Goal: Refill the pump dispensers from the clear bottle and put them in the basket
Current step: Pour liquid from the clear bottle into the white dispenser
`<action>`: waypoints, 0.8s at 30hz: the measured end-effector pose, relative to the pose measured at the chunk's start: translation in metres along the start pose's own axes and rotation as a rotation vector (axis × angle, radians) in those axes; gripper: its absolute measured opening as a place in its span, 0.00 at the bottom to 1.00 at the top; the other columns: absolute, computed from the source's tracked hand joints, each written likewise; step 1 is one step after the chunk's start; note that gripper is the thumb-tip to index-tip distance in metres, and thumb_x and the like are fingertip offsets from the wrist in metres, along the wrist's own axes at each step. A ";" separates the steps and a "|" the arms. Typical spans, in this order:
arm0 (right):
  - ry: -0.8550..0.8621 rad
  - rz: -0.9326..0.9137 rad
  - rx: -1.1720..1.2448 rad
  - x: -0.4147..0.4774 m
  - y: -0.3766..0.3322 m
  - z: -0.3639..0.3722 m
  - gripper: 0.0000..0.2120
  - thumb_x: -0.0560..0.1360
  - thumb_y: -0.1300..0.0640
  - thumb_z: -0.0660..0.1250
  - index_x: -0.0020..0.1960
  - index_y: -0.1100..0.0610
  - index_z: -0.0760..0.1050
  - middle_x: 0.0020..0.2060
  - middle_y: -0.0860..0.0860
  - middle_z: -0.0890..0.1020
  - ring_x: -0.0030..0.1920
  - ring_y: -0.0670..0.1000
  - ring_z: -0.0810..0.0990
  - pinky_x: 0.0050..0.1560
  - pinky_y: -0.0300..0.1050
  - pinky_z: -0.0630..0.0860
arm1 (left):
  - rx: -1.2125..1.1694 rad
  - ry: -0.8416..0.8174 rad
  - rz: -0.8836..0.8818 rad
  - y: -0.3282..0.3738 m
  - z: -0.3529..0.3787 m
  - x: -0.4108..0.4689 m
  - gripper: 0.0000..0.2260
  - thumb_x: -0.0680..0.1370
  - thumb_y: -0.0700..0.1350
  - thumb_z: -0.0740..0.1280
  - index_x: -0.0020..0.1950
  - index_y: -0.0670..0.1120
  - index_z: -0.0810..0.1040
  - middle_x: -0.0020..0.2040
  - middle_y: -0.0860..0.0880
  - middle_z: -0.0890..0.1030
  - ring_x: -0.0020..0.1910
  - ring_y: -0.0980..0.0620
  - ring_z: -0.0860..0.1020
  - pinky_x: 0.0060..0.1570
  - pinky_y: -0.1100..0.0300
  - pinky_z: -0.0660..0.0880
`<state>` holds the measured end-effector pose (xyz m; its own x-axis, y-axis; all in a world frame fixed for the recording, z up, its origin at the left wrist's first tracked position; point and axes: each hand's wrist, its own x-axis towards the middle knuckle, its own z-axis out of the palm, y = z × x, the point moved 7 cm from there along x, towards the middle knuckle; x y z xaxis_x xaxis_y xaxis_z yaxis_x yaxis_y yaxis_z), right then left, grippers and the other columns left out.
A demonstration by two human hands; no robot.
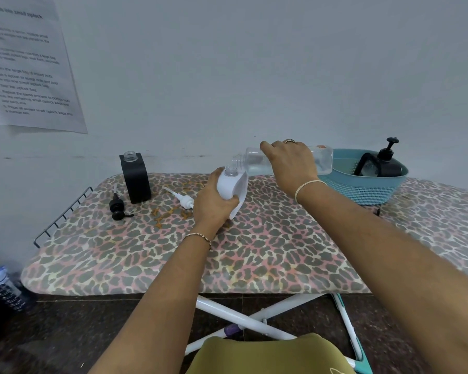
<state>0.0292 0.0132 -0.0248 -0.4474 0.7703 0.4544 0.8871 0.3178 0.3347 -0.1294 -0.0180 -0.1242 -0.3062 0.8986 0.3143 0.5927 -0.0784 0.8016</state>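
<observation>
White dispenser (231, 186), pump off, sits tilted in the left hand (214, 203), whose fingers wrap its body above the middle of the ironing board (254, 252). The tilt turns its open neck toward the clear bottle (323, 157). The right hand (289, 163) grips that bottle round its middle and holds it almost level, mouth just over the neck, apparently so the liquid runs out slowly; no stream can be made out.

The white pump (183, 199) lies just left of the left hand, probably within reach for screwing back on. The black dispenser (136, 179) stands open near the far left edge with its black pump (117, 207) beside it, seemingly next in line. The basket (362, 190) at the far right edge already holds a capped dispenser (387, 164).
</observation>
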 end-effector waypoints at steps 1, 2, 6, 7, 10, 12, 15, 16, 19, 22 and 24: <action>0.001 0.001 -0.002 0.000 0.000 0.000 0.21 0.69 0.69 0.67 0.58 0.55 0.67 0.41 0.52 0.77 0.37 0.54 0.68 0.39 0.45 0.65 | -0.004 -0.004 0.001 0.000 0.000 0.000 0.33 0.71 0.46 0.72 0.74 0.55 0.63 0.62 0.51 0.76 0.56 0.48 0.76 0.46 0.58 0.72; 0.002 0.001 -0.004 0.000 0.000 0.000 0.21 0.69 0.69 0.67 0.58 0.55 0.67 0.41 0.52 0.77 0.37 0.54 0.68 0.39 0.45 0.65 | -0.008 -0.008 0.001 -0.001 0.000 0.001 0.33 0.71 0.46 0.72 0.74 0.55 0.63 0.62 0.51 0.76 0.56 0.48 0.76 0.47 0.57 0.73; 0.001 -0.006 -0.007 0.001 -0.001 0.000 0.22 0.68 0.69 0.68 0.58 0.55 0.67 0.41 0.52 0.77 0.37 0.54 0.69 0.39 0.45 0.65 | -0.013 -0.016 0.007 -0.003 0.000 0.002 0.33 0.71 0.46 0.72 0.73 0.55 0.63 0.63 0.51 0.76 0.57 0.48 0.76 0.51 0.54 0.76; 0.001 -0.008 -0.007 0.001 -0.001 0.000 0.22 0.68 0.69 0.68 0.58 0.55 0.67 0.41 0.52 0.77 0.38 0.54 0.71 0.39 0.45 0.65 | -0.015 -0.018 0.009 -0.003 0.000 0.003 0.33 0.71 0.46 0.72 0.73 0.55 0.63 0.63 0.51 0.76 0.57 0.48 0.76 0.52 0.53 0.76; 0.001 -0.008 -0.004 0.000 -0.001 -0.001 0.21 0.68 0.69 0.68 0.58 0.55 0.67 0.42 0.52 0.78 0.38 0.54 0.71 0.39 0.45 0.65 | -0.023 -0.024 0.008 -0.004 0.000 0.004 0.33 0.71 0.47 0.73 0.73 0.56 0.63 0.62 0.51 0.76 0.57 0.48 0.75 0.54 0.51 0.76; 0.002 -0.006 -0.002 -0.001 -0.001 -0.001 0.21 0.68 0.69 0.67 0.57 0.55 0.66 0.41 0.52 0.77 0.37 0.54 0.68 0.39 0.45 0.65 | -0.032 -0.032 0.007 -0.005 0.000 0.004 0.33 0.70 0.47 0.73 0.73 0.56 0.63 0.62 0.52 0.75 0.56 0.48 0.75 0.54 0.51 0.76; 0.001 -0.006 0.002 -0.001 0.000 -0.002 0.21 0.68 0.69 0.67 0.57 0.55 0.67 0.40 0.52 0.75 0.37 0.54 0.68 0.39 0.46 0.65 | -0.048 -0.049 0.007 -0.007 0.001 0.005 0.33 0.70 0.47 0.73 0.73 0.57 0.63 0.61 0.53 0.75 0.56 0.49 0.75 0.54 0.50 0.77; 0.000 -0.007 0.004 -0.001 -0.001 -0.002 0.22 0.68 0.70 0.67 0.57 0.55 0.67 0.39 0.52 0.75 0.37 0.54 0.68 0.39 0.46 0.65 | -0.054 -0.053 0.011 -0.007 0.001 0.006 0.33 0.70 0.47 0.73 0.73 0.57 0.63 0.60 0.53 0.75 0.56 0.48 0.76 0.54 0.49 0.77; -0.002 -0.007 0.001 -0.001 -0.001 -0.003 0.22 0.68 0.69 0.68 0.58 0.55 0.67 0.41 0.52 0.77 0.37 0.54 0.68 0.40 0.45 0.66 | -0.056 -0.060 0.020 -0.008 0.002 0.007 0.33 0.70 0.47 0.73 0.72 0.57 0.64 0.59 0.54 0.74 0.55 0.49 0.75 0.54 0.49 0.77; 0.000 -0.008 -0.007 -0.001 -0.001 -0.003 0.22 0.68 0.69 0.68 0.58 0.55 0.67 0.42 0.53 0.78 0.38 0.54 0.70 0.40 0.45 0.67 | -0.056 -0.066 0.021 -0.008 0.001 0.009 0.33 0.71 0.46 0.73 0.73 0.57 0.64 0.57 0.55 0.73 0.53 0.51 0.74 0.53 0.51 0.77; -0.002 -0.011 -0.008 -0.001 -0.001 -0.003 0.22 0.68 0.69 0.68 0.58 0.55 0.67 0.43 0.53 0.78 0.39 0.54 0.73 0.40 0.45 0.67 | -0.052 -0.074 0.020 -0.009 0.001 0.010 0.34 0.71 0.46 0.74 0.73 0.56 0.64 0.56 0.55 0.72 0.53 0.51 0.73 0.52 0.53 0.75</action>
<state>0.0287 0.0107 -0.0234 -0.4567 0.7678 0.4493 0.8813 0.3213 0.3465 -0.1372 -0.0076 -0.1292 -0.2376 0.9258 0.2938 0.5582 -0.1174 0.8214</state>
